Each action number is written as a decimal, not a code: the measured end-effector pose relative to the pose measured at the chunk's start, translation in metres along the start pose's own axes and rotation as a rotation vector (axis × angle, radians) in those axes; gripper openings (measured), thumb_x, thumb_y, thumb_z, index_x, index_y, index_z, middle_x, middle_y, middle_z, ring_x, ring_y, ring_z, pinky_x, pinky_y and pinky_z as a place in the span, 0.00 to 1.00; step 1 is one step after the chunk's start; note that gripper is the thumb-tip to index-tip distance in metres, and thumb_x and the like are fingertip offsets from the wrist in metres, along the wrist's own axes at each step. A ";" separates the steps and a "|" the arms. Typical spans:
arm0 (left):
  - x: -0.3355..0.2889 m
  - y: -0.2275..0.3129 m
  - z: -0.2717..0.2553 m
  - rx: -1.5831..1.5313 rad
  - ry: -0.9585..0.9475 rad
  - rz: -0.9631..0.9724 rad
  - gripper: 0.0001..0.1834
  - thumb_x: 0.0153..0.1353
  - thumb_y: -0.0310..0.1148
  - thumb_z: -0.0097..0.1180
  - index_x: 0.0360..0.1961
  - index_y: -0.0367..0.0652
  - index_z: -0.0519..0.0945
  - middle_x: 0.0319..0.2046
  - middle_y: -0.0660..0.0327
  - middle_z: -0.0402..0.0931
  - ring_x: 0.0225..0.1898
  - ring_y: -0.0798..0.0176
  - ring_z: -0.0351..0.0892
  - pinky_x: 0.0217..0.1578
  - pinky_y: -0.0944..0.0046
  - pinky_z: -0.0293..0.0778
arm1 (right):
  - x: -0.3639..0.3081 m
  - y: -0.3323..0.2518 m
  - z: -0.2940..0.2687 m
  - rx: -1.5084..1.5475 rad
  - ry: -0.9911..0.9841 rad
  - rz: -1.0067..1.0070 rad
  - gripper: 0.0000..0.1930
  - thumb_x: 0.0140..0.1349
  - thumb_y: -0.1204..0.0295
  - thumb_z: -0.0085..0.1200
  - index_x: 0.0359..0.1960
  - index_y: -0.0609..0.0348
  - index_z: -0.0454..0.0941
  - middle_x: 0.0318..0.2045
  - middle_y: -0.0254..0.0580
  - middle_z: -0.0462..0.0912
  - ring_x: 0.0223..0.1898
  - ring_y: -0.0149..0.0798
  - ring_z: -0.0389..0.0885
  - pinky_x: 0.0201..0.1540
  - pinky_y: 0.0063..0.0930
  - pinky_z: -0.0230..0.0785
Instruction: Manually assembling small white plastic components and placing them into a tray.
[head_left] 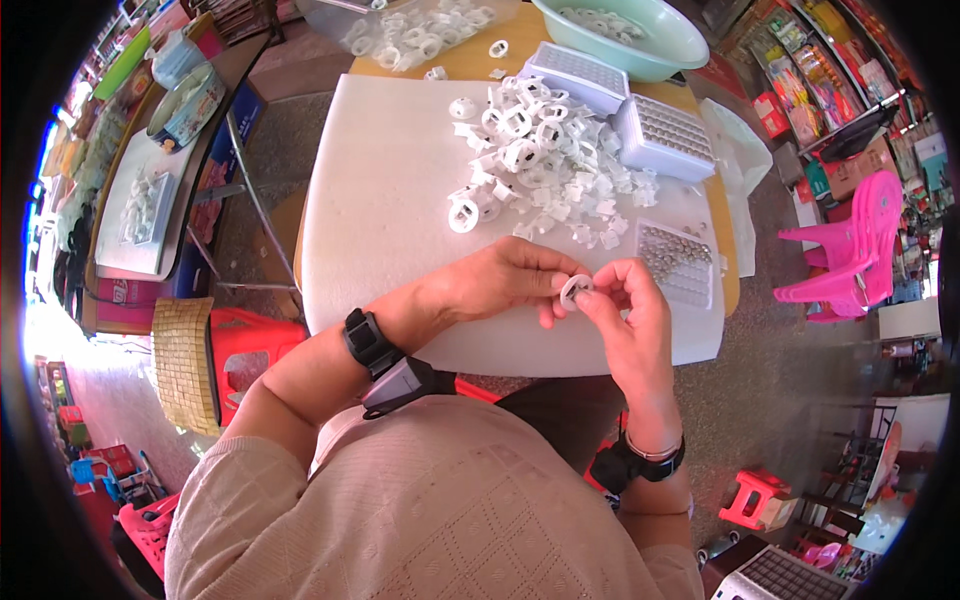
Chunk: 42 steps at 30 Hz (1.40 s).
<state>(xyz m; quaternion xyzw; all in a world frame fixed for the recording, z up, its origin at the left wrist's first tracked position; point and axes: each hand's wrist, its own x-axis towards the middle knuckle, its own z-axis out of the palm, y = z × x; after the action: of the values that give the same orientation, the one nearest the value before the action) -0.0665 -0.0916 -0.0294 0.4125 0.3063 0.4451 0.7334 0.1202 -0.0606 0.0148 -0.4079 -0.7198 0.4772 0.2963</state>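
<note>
Near the front edge of the white sheet [390,170], both my hands meet around a small round white plastic part [573,288] with a dark middle. My left hand [505,280] pinches its left side. The fingers of my right hand [637,312] close on it from the right, with the thumb over its face. Beyond the hands lies a heap of loose white plastic parts [550,150], some ring-shaped and some small and angular. To the right of the hands, a shallow clear tray [690,293] holds many small metallic pieces [672,253].
White grid trays [668,140] stand stacked behind the heap. A pale green basin [660,55] and a clear bag of white rings [420,35] occupy the far edge. A side table [110,250] stands left, a red stool [255,350] nearer, a pink chair [850,250] right.
</note>
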 end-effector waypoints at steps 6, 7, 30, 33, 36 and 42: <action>-0.011 0.001 -0.001 -0.101 0.077 -0.023 0.16 0.67 0.30 0.49 0.51 0.30 0.75 0.37 0.58 0.78 0.36 0.66 0.77 0.37 0.67 0.76 | -0.003 0.005 0.008 0.154 -0.010 0.005 0.09 0.59 0.77 0.56 0.41 0.62 0.71 0.28 0.35 0.76 0.31 0.25 0.74 0.33 0.22 0.69; -0.010 0.001 -0.002 -0.105 0.059 -0.028 0.16 0.67 0.30 0.49 0.51 0.30 0.75 0.37 0.58 0.78 0.36 0.66 0.77 0.37 0.67 0.76 | -0.004 0.004 0.007 0.209 -0.016 0.026 0.09 0.60 0.76 0.56 0.41 0.62 0.72 0.28 0.35 0.76 0.31 0.25 0.74 0.33 0.22 0.69; -0.006 0.001 0.000 -0.189 0.134 -0.026 0.16 0.66 0.29 0.51 0.51 0.29 0.74 0.38 0.57 0.77 0.35 0.67 0.77 0.35 0.68 0.76 | 0.008 0.062 -0.034 -0.440 0.479 -0.082 0.05 0.51 0.75 0.61 0.30 0.55 0.78 0.28 0.34 0.75 0.30 0.38 0.74 0.40 0.34 0.60; -0.005 0.001 0.000 -0.206 0.153 0.005 0.17 0.67 0.30 0.50 0.51 0.29 0.73 0.38 0.57 0.76 0.35 0.67 0.77 0.34 0.68 0.76 | 0.007 0.052 -0.022 -0.548 0.437 -0.287 0.07 0.50 0.76 0.61 0.30 0.54 0.76 0.28 0.33 0.75 0.32 0.38 0.73 0.40 0.35 0.59; -0.004 0.004 -0.001 -0.269 0.182 0.036 0.16 0.68 0.29 0.48 0.52 0.29 0.73 0.39 0.58 0.76 0.36 0.67 0.76 0.36 0.67 0.75 | 0.008 0.046 -0.003 -0.734 0.380 -0.482 0.07 0.50 0.77 0.60 0.29 0.53 0.76 0.29 0.32 0.74 0.34 0.39 0.72 0.39 0.35 0.58; -0.006 0.002 -0.002 -0.301 0.228 0.062 0.16 0.68 0.29 0.48 0.53 0.30 0.73 0.40 0.58 0.76 0.36 0.67 0.76 0.37 0.67 0.75 | -0.006 0.046 0.011 -0.733 0.214 -0.513 0.04 0.53 0.76 0.58 0.30 0.53 0.77 0.30 0.34 0.74 0.33 0.38 0.72 0.38 0.35 0.57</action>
<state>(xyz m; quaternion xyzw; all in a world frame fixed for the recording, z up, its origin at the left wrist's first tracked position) -0.0714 -0.0955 -0.0280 0.2543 0.3045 0.5521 0.7334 0.1282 -0.0614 -0.0318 -0.3414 -0.8841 0.0574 0.3139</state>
